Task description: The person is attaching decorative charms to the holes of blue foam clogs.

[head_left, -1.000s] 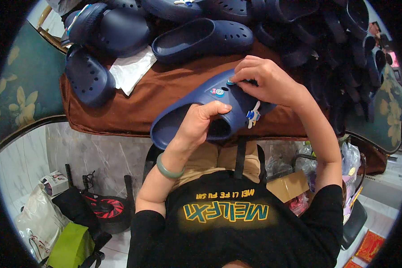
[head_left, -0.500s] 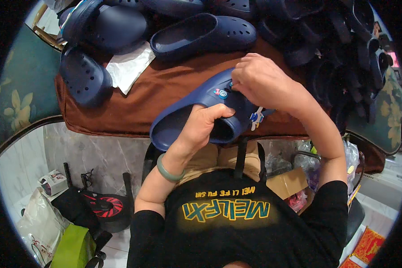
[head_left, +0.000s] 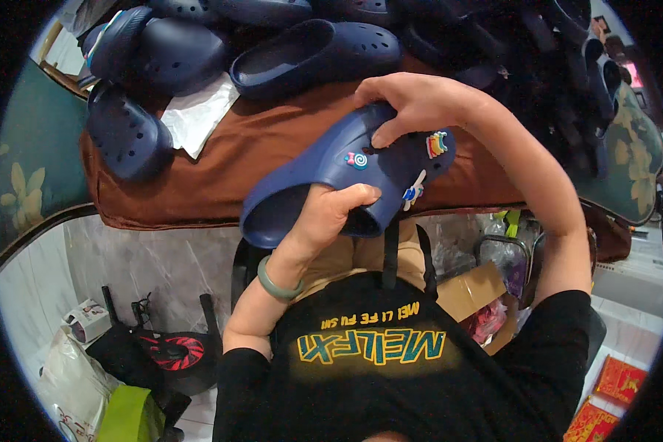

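Observation:
A dark blue clog [head_left: 295,177] hangs tilted over the table's near edge, its heel opening toward the lower left. My left hand [head_left: 328,210] grips it at the foot opening, thumb pressed on the outside and the other fingers hidden inside. From the right my right hand [head_left: 412,107] reaches over the clog, thumb tip beside a hole and fingers bent round its far side. On the upper are a pink-and-blue candy swirl charm [head_left: 356,160], a rainbow-coloured charm [head_left: 436,144] and a blue-and-white charm [head_left: 414,191].
More blue clogs lie across the back, one single clog [head_left: 317,59] nearest, another clog [head_left: 129,132] at left by a white paper [head_left: 199,114]. Brown cloth [head_left: 169,199] covers the table. Below right stands an open cardboard box [head_left: 471,295]; bags and a black-and-red fan-like object [head_left: 175,350] lie lower left.
My right hand has opened out from a pinch near the candy charm and now spans the clog's far side. The rainbow-coloured charm has come into sight. My left hand keeps its hold.

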`<state>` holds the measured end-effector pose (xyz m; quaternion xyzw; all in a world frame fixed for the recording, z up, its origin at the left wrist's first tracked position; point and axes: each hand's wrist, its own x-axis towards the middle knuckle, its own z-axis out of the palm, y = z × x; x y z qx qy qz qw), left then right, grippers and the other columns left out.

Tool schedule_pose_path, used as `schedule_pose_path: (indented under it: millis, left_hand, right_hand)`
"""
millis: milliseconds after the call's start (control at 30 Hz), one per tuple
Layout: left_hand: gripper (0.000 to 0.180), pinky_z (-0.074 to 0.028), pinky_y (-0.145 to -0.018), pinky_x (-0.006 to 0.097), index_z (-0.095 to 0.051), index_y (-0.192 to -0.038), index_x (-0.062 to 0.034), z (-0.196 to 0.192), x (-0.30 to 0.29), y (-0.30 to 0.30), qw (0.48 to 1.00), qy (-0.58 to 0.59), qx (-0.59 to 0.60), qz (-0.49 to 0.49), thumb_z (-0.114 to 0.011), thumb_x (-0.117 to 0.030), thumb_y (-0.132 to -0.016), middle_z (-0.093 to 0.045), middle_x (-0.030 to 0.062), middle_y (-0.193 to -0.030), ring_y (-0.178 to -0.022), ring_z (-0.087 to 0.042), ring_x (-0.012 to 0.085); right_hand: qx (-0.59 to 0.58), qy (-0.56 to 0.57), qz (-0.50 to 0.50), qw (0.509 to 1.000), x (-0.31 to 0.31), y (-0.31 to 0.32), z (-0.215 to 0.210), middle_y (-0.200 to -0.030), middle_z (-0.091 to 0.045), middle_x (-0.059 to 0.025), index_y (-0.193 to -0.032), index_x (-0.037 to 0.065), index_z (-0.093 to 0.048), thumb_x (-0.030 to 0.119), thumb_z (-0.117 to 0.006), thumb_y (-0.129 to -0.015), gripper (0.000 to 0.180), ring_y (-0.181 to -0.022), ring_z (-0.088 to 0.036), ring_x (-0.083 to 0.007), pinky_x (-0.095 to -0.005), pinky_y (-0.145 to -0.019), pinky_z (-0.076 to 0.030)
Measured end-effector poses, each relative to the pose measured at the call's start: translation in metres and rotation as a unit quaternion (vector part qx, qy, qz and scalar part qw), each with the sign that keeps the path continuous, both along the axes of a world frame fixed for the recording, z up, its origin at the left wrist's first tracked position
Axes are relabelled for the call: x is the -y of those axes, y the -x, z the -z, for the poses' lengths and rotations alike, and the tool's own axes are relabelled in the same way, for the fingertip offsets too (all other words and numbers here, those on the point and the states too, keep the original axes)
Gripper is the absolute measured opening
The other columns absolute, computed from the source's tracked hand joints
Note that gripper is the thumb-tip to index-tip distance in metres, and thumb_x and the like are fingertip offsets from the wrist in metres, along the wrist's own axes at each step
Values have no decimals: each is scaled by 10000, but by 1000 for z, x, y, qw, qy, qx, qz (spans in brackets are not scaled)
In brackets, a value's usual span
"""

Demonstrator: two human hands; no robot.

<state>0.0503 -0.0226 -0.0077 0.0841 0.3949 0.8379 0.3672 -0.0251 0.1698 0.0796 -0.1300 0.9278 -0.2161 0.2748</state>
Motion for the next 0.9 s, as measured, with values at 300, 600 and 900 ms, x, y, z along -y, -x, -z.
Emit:
schedule_pose_path:
  millis: [300,600,900]
  left_hand:
    - [460,-471,-871,298,-475,-1233,-8,3,0,2,999,48,-10,19,-600,-46,-792,-569,47,-1081,-984,-569,146]
    - [526,-416,-943,316,-449,-1297,-15,-4,-8,5,996,56,-36,57,-641,-158,-828,-541,51,-1162,-1072,-522,156]
    - [508,-407,-961,305,-532,-1221,49,-33,-18,2,980,115,-159,31,-535,-85,-731,-585,102,-1159,-1093,-555,200]
  right_hand:
    - [-24,10,39,999,8,-23,-5,-1088,-571,-166,-1220,107,-524,195,-737,-713,556,-1084,-525,-321,-376,-943,-423]
    - [-69,85,-3,994,-12,-17,11,-1004,-646,-143,-1194,90,-589,260,-719,-734,507,-836,-647,-287,-418,-629,-553]
    - [-609,151,139,766,-31,-128,22,-1066,-582,-112,-1017,54,-595,128,-766,-717,353,-1039,-537,-286,-465,-943,-386]
